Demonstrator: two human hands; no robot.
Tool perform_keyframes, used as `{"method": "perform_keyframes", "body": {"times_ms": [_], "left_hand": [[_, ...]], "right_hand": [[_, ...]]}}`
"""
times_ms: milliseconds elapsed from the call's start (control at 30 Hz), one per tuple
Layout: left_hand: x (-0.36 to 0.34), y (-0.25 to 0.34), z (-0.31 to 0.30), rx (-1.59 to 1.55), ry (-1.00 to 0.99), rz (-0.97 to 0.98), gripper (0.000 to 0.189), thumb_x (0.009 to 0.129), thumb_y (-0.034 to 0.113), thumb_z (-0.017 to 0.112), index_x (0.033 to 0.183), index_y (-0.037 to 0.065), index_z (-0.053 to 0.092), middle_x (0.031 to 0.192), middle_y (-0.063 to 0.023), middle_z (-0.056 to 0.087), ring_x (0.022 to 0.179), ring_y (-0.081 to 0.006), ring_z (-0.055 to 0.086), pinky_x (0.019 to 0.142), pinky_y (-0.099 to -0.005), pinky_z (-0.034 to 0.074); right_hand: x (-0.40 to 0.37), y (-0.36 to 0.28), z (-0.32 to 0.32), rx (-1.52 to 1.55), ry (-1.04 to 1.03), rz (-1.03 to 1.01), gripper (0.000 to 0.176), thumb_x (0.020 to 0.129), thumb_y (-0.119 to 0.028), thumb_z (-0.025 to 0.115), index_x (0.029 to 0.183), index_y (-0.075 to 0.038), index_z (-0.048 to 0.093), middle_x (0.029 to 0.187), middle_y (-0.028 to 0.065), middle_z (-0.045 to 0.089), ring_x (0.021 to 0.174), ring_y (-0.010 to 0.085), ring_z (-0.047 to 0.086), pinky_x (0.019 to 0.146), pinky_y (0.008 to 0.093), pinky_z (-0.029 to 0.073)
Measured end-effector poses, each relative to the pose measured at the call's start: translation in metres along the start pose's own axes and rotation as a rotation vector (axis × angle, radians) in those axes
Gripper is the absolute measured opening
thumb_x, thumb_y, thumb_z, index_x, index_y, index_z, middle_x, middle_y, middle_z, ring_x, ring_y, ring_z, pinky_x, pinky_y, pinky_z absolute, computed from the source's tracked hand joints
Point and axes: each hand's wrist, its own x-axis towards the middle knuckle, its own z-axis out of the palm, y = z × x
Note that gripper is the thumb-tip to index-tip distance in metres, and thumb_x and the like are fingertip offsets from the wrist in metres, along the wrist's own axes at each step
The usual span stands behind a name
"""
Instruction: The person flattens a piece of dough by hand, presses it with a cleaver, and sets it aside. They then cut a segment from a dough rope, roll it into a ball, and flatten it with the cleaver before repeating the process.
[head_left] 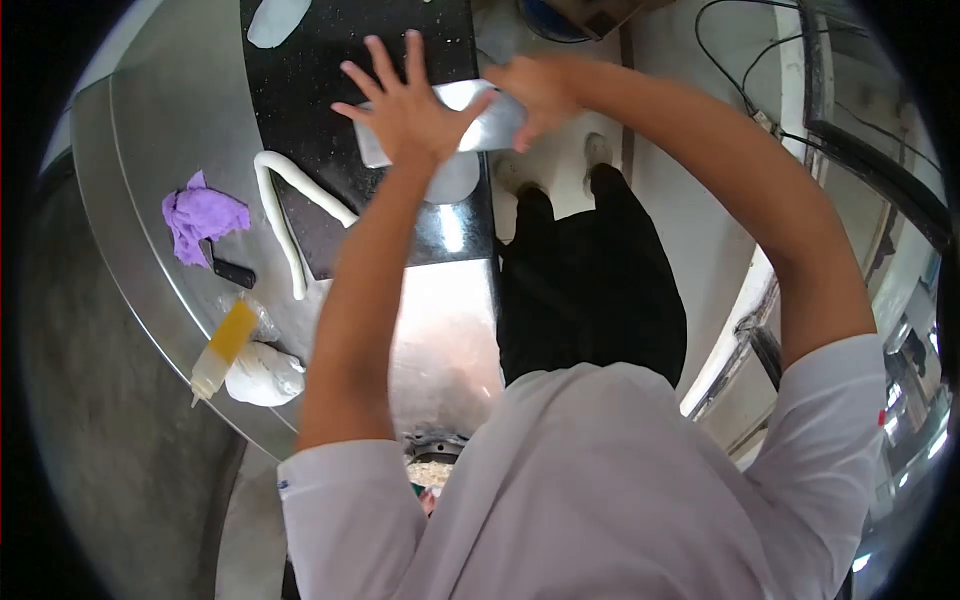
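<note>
A shiny rectangular metal piece (490, 130) lies over the right edge of the black board (320, 110). My left hand (408, 115) is spread over it, fingers apart. At its right end, my right hand (535, 95) has its fingers bent around the edge, slightly blurred. Partly under the metal piece, a pale flat round (455, 180) shows on the board. A long white dough rope (300, 185), bent at the top, lies left of my left forearm, partly off the board. Another pale flat piece (278, 20) is at the board's top.
On the steel table (145, 170) at the left are a purple cloth (200, 218), a black-handled tool (234, 274), a bottle of yellow liquid (226, 350) and a white bundle (264, 376). Cables (720, 60) hang at the upper right.
</note>
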Motion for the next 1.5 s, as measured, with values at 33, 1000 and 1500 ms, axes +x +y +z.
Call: {"method": "perform_keyframes", "body": {"times_ms": [33,1000,1500], "left_hand": [[-0.002,0.013,-0.001,0.02,-0.029,-0.018,0.123,0.065,0.087,0.067,0.163,0.027,0.024,0.17,-0.0217,0.006,0.152,-0.057,0.003,0.107,-0.0849,0.006],[0.05,-0.046,-0.015,-0.065,0.036,0.408,0.11,0.068,0.077,0.072,0.161,0.036,0.029,0.171,-0.01,0.016,0.153,-0.0415,0.021,0.109,-0.0805,0.017],[0.089,-0.041,-0.039,0.061,0.123,0.328,0.11,0.071,0.067,0.075,0.16,0.019,0.032,0.168,-0.0252,0.012,0.154,-0.0487,0.012,0.118,-0.0716,0.014]], "right_hand": [[-0.006,0.011,0.014,0.039,0.04,-0.032,0.091,0.062,-0.052,0.092,0.123,0.001,0.051,0.1,0.0253,0.068,0.099,0.0454,0.067,0.082,0.0498,0.053],[0.024,-0.004,0.033,0.132,0.248,0.084,0.098,0.068,-0.062,0.085,0.123,0.01,0.045,0.098,0.032,0.065,0.097,0.049,0.065,0.079,0.0516,0.054],[0.041,0.009,-0.014,-0.002,0.434,0.127,0.055,0.084,-0.042,0.079,0.109,0.004,0.064,0.099,0.0289,0.07,0.094,0.0453,0.069,0.084,0.0469,0.055]]}}
